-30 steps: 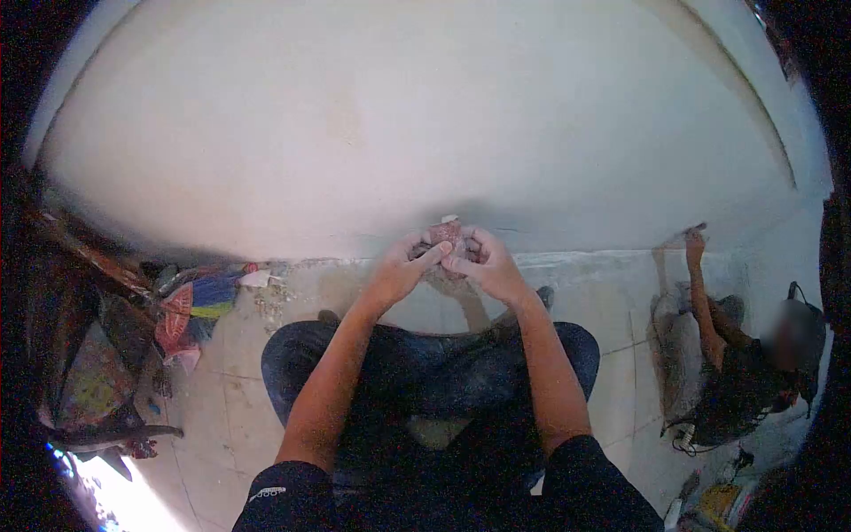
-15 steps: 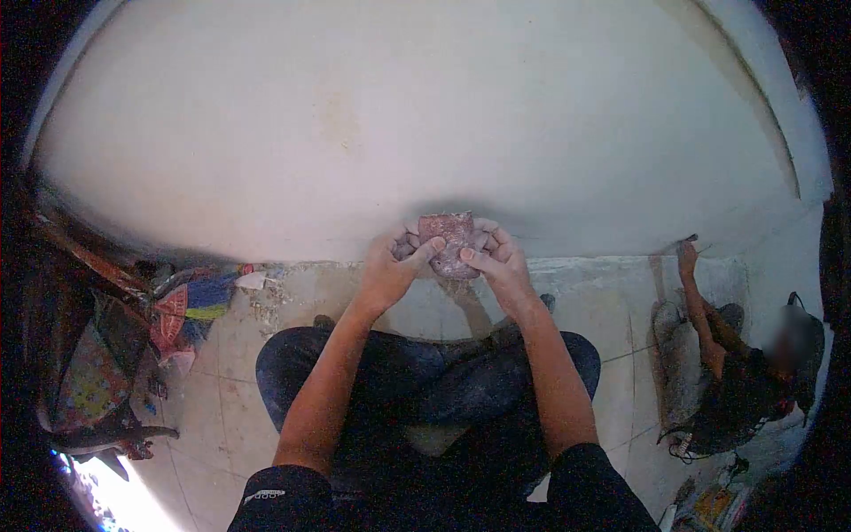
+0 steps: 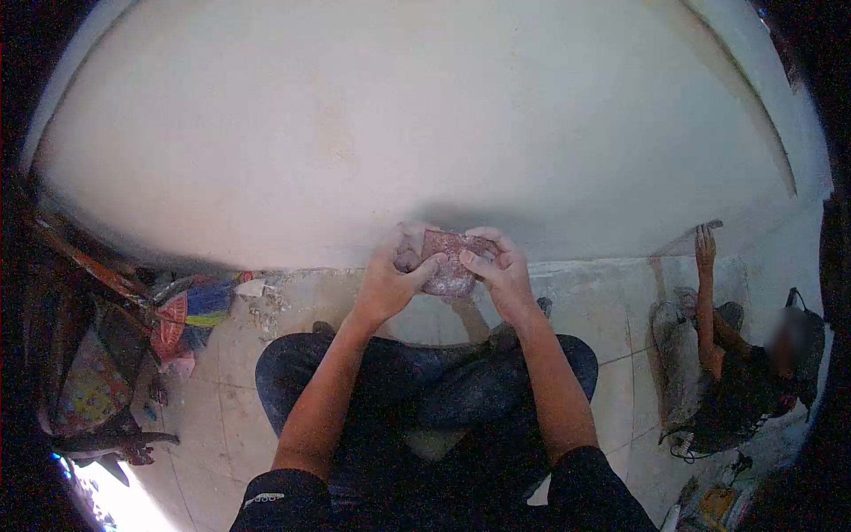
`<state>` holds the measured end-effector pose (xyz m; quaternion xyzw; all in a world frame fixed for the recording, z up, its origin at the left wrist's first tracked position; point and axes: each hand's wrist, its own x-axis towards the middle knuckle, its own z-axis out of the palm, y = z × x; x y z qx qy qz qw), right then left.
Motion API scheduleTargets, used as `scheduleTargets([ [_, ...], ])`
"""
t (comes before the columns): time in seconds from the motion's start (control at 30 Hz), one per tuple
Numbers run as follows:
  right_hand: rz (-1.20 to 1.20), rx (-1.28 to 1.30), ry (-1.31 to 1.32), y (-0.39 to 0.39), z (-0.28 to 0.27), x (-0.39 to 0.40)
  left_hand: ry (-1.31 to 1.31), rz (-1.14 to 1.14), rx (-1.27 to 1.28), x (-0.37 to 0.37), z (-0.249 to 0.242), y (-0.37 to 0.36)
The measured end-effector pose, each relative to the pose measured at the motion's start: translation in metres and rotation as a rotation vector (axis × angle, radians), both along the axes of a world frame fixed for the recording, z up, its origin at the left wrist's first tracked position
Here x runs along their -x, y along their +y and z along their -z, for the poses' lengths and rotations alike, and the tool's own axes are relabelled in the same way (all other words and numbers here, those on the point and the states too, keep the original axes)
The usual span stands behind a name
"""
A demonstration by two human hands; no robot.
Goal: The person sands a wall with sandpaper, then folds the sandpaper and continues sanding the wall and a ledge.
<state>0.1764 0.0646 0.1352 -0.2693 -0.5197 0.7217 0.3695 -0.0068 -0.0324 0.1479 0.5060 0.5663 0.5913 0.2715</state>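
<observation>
Pale, smudged wall (image 3: 355, 124) fills the upper part of the head view, meeting a tiled floor (image 3: 612, 372) along a seam with whitish crumbs. Seated facing it with legs (image 3: 425, 381) folded, the wearer has a reddish-brown sheet (image 3: 449, 278), probably sandpaper, streaked with white dust, held up between both hands just above the floor edge. Left hand (image 3: 390, 277) and right hand (image 3: 507, 279) each pinch it from a side, thumbs on the near face and fingers mostly behind. Whether its far face touches the wall cannot be told.

For good handling, I would keep the two pinches level and pull lightly outward, so the sheet stays flat rather than buckling between the thumbs. Dusty fingers may slip, so a broad thumb pad should serve better than a tip. Any fold is best pressed evenly, its edges lined up.

Toward the right edge, a co-worker's hand (image 3: 705, 250) is raised near the wall beside a small dark strip (image 3: 712, 223); whether it grips that strip is unclear.
</observation>
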Motion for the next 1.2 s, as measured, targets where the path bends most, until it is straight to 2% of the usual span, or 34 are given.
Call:
scheduleTargets([
  [0.07,0.026,-0.075,-0.039,-0.002,0.000,0.000,0.093,-0.012,-0.043,0.002,0.006,0.001],
  [0.13,0.114,-0.227,-0.111,-0.005,-0.002,0.001,0.022,-0.016,0.136,0.002,0.010,0.000],
  [0.27,0.127,-0.222,-0.109,-0.009,-0.007,0.003,-0.015,-0.013,0.135,-0.001,0.012,0.002],
  [0.33,0.114,-0.285,-0.136,-0.008,-0.004,0.002,-0.197,0.004,0.090,-0.002,0.012,0.004],
  [0.47,0.078,-0.274,-0.118,-0.006,0.005,0.002,-0.145,-0.046,0.176,-0.002,0.007,0.001],
  [0.53,0.029,-0.070,-0.117,-0.004,0.013,0.002,0.021,-0.095,0.128,0.001,0.011,0.004],
  [0.57,0.028,-0.108,-0.105,-0.005,0.006,0.006,0.030,-0.100,0.090,0.003,0.011,0.008],
  [0.63,-0.092,0.357,0.246,-0.021,-0.006,0.013,-0.241,-0.005,0.075,0.002,0.012,0.006],
  [0.67,-0.059,0.363,0.266,-0.025,-0.012,0.019,-0.362,-0.015,0.234,-0.001,-0.004,0.002],
  [0.8,-0.004,0.293,0.214,-0.027,0.007,0.017,-0.331,-0.081,0.146,-0.004,0.016,0.004],
  [0.87,0.162,0.081,0.005,-0.023,-0.005,0.012,-0.293,0.100,0.250,0.002,0.029,0.011],
  [0.9,0.167,0.060,0.008,-0.022,-0.026,0.010,-0.291,0.108,0.230,0.001,0.028,0.011],
  [0.97,0.670,-0.470,-0.225,-0.026,-0.080,0.000,-0.293,0.230,0.337,-0.005,0.023,0.007],
  [1.0,0.823,-0.522,-0.251,-0.022,-0.110,-0.005,-0.295,0.237,0.325,-0.007,0.022,0.008],
  [1.03,0.976,-0.561,-0.284,-0.017,-0.140,-0.007,-0.117,0.263,0.286,-0.010,0.027,0.007],
  [1.07,1.085,-0.714,-0.232,-0.014,-0.170,-0.005,0.058,0.289,0.251,-0.013,0.037,0.006],
  [1.1,1.190,-0.874,-0.171,-0.005,-0.194,-0.002,0.055,0.296,0.254,-0.013,0.055,0.010],
  [1.17,1.269,-1.169,-0.077,0.030,-0.223,-0.003,0.488,0.373,0.232,-0.015,0.090,0.019],
  [1.2,1.272,-1.173,-0.081,0.045,-0.234,0.001,0.486,0.377,0.228,-0.017,0.090,0.014],
])
